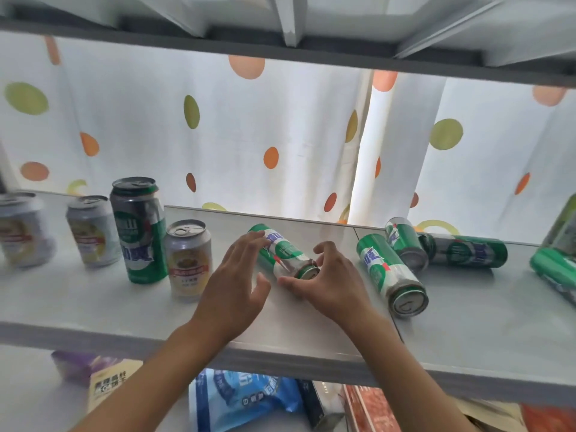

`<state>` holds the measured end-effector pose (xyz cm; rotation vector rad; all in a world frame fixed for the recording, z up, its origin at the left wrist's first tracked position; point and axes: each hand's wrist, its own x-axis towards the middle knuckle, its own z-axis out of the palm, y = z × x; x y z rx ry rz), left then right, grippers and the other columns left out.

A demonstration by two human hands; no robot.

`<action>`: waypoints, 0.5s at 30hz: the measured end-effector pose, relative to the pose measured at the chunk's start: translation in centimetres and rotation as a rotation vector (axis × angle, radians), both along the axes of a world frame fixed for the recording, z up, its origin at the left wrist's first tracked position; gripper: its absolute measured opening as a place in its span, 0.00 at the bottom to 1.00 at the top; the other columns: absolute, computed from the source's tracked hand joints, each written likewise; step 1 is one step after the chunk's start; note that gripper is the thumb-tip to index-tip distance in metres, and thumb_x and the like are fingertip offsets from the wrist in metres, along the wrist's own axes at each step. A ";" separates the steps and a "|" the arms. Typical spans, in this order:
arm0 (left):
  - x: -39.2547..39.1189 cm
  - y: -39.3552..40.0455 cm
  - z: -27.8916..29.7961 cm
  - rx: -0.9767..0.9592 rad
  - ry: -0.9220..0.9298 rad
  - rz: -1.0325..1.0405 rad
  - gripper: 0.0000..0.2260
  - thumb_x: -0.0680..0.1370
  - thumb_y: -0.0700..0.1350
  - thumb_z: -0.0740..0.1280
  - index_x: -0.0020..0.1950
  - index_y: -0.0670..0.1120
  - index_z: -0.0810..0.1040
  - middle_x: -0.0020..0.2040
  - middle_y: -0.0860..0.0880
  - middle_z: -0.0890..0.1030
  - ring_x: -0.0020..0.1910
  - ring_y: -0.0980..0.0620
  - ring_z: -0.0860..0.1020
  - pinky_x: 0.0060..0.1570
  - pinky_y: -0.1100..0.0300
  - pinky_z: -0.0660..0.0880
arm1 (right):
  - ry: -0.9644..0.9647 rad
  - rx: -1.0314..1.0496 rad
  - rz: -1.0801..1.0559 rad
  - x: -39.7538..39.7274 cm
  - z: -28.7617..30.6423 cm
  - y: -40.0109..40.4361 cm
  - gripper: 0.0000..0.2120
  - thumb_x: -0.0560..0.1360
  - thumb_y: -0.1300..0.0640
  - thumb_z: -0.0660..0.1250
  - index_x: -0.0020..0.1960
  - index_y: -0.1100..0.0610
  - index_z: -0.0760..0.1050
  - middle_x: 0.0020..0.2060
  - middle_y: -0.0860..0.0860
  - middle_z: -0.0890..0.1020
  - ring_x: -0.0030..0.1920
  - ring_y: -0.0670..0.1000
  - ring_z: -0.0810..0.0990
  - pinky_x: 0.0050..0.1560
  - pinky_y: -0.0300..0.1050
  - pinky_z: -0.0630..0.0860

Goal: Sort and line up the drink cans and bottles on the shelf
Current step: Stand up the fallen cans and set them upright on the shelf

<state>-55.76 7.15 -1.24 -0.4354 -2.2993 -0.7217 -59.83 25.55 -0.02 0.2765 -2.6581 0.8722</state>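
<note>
A home storage shelf [93, 310] holding drink cans [188, 260], backed by a polka-dot curtain [218, 135], snack packets [243, 397] below.

Polka-dot curtain [218, 135] behind; blue snack bag [246, 397] and purple packet [74, 364] below.

Shelf [93, 310]: white, glossy.

Standing upright toward the left end: three short silver cans with yellow labels [188, 260] [93, 230] [23, 233], and one tall green and dark can [140, 229] between the second and third from the left.

Lying on their sides: green and white can [285, 252] mid-shelf, top toward the front edge; second green can [391, 274] right of it, top also toward the front; third [405, 243] near the back edge; fourth [464, 251] lengthwise along the back; further green cans [554, 269] at the right end, partly out of view.
</note>
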 end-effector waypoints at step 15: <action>0.6 0.0 -0.1 0.034 0.068 0.003 0.28 0.71 0.36 0.70 0.70 0.47 0.67 0.70 0.49 0.71 0.69 0.50 0.70 0.61 0.63 0.68 | 0.283 -0.242 0.009 0.8 4.2 -0.6 0.25 0.56 0.35 0.74 0.46 0.50 0.81 0.36 0.39 0.82 0.38 0.38 0.80 0.36 0.33 0.76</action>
